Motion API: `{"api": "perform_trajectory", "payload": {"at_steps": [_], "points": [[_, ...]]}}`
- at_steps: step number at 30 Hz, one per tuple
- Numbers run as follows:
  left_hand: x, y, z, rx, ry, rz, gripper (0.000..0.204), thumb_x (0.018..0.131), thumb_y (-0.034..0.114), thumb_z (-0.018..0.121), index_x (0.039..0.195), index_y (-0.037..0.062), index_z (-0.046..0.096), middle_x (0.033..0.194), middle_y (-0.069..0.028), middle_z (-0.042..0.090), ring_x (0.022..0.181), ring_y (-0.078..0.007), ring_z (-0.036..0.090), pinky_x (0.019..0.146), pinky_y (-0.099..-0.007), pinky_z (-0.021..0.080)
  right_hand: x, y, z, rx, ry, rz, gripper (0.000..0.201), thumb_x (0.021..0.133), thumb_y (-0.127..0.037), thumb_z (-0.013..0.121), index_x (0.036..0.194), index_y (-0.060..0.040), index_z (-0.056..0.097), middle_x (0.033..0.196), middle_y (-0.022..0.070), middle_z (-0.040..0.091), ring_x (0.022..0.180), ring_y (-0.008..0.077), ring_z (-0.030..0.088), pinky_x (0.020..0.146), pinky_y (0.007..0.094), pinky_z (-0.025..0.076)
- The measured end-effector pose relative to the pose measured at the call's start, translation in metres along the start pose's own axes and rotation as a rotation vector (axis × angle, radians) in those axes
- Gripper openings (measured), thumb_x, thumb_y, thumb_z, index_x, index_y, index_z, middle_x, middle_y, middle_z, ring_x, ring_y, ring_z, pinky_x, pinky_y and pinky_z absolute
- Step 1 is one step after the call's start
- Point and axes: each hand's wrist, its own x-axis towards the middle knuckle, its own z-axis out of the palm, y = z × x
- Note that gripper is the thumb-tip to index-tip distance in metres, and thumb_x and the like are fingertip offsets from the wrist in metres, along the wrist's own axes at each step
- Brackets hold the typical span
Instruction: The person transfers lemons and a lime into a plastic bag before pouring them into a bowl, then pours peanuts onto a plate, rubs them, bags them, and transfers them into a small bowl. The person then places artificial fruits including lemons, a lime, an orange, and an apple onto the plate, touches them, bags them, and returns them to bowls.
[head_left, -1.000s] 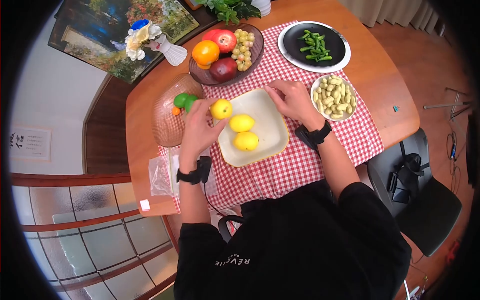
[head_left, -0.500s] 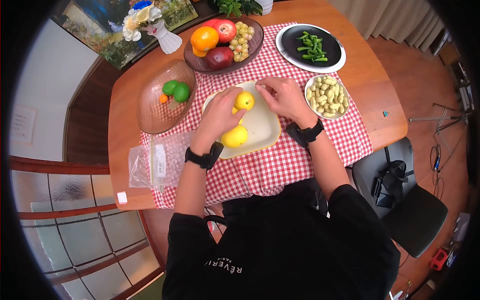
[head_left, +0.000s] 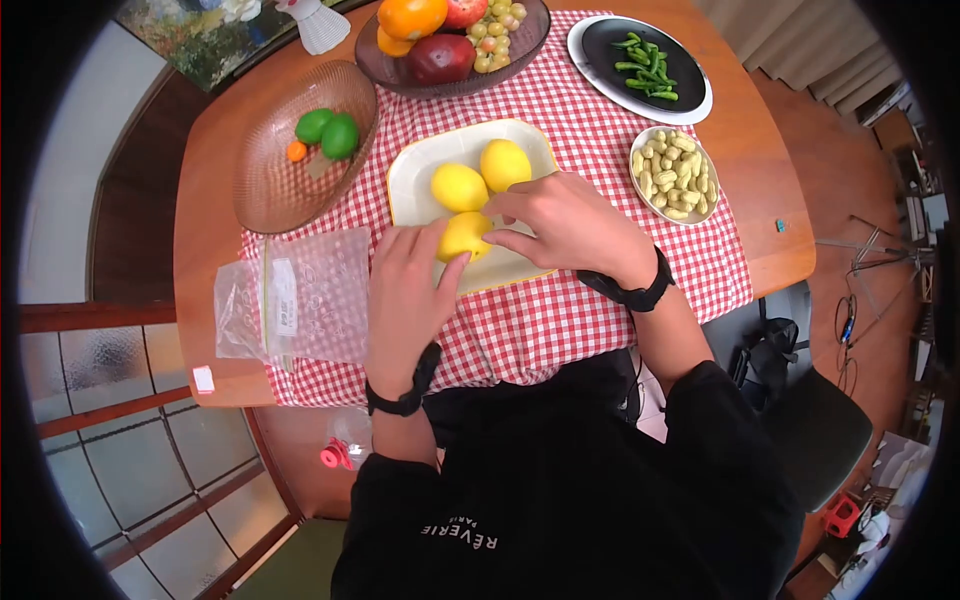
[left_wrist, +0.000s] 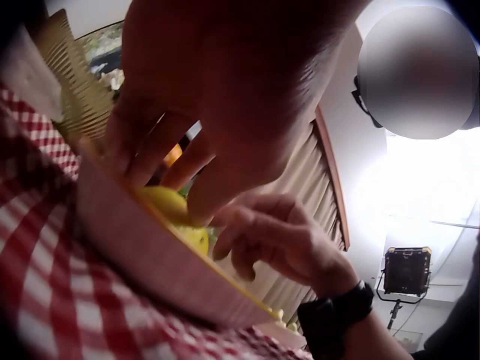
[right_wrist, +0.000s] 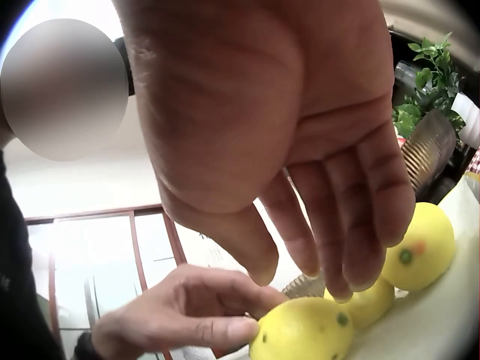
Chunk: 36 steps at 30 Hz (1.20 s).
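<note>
Three lemons lie close together in a white, yellow-rimmed dish (head_left: 418, 170). My left hand (head_left: 402, 300) pinches the nearest lemon (head_left: 463, 238) between thumb and fingers at its left and near side. Beyond it are a second lemon (head_left: 459, 188) and a third (head_left: 506, 165) at the far right. The right hand (head_left: 580, 225) hovers over the dish's right side, fingers loosely bent beside the nearest lemon. In the right wrist view, that hand (right_wrist: 277, 112) holds nothing, while the left thumb and fingers meet the near lemon (right_wrist: 300, 330).
A glass bowl (head_left: 265, 165) with green fruits stands left, a fruit bowl (head_left: 430, 86) at the back. Chillies on a black plate (head_left: 605, 50) and a bowl of peanuts (head_left: 675, 175) stand right. Bubble wrap (head_left: 330, 300) lies at the left on the checked cloth (head_left: 540, 340).
The lemon from my left hand now rests at the dish's far right, released. My left hand has shifted to the nearest lemon; the right hand has come nearer it. The head view has shifted.
</note>
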Motion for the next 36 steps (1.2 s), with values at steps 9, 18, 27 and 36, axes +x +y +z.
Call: {"api": "perform_trajectory", "payload": {"at_steps": [9, 18, 27, 36], "points": [[0.045, -0.020, -0.023, 0.008, -0.431, 0.188, 0.050, 0.081, 0.017, 0.084, 0.124, 0.0011, 0.064, 0.112, -0.0204, 0.070, 0.108, -0.0406, 0.066, 0.094, -0.0487, 0.052, 0.013, -0.012, 0.002, -0.066, -0.141, 0.031, 0.031, 0.088, -0.028, 0.080, 0.106, -0.0040, 0.075, 0.082, 0.0178, 0.075, 0.077, 0.0387, 0.074, 0.072, 0.0488, 0.058], [0.042, -0.038, -0.009, -0.245, -0.379, 0.212, 0.051, 0.077, 0.017, 0.088, 0.122, 0.0042, 0.065, 0.115, -0.0175, 0.070, 0.109, -0.0405, 0.068, 0.096, -0.0467, 0.054, 0.027, 0.005, -0.006, -0.062, -0.320, 0.007, 0.036, 0.088, -0.033, 0.083, 0.110, -0.0058, 0.076, 0.088, 0.0154, 0.077, 0.081, 0.0351, 0.075, 0.073, 0.0440, 0.057], [0.045, -0.040, -0.008, -0.406, -0.306, 0.204, 0.044, 0.081, 0.010, 0.085, 0.120, 0.0059, 0.064, 0.119, -0.0146, 0.068, 0.117, -0.0363, 0.066, 0.098, -0.0435, 0.054, 0.019, 0.008, 0.000, 0.079, -0.162, 0.074, 0.038, 0.088, -0.034, 0.084, 0.113, -0.0065, 0.077, 0.087, 0.0157, 0.075, 0.075, 0.0326, 0.073, 0.068, 0.0424, 0.057], [0.046, -0.046, -0.002, -0.291, -0.297, 0.139, 0.044, 0.081, 0.017, 0.088, 0.120, 0.0053, 0.070, 0.099, -0.0152, 0.072, 0.097, -0.0372, 0.071, 0.088, -0.0432, 0.056, 0.017, 0.018, -0.004, 0.082, -0.117, 0.022, 0.047, 0.083, -0.031, 0.087, 0.120, -0.0055, 0.075, 0.097, 0.0162, 0.076, 0.086, 0.0383, 0.074, 0.077, 0.0458, 0.058]]}}
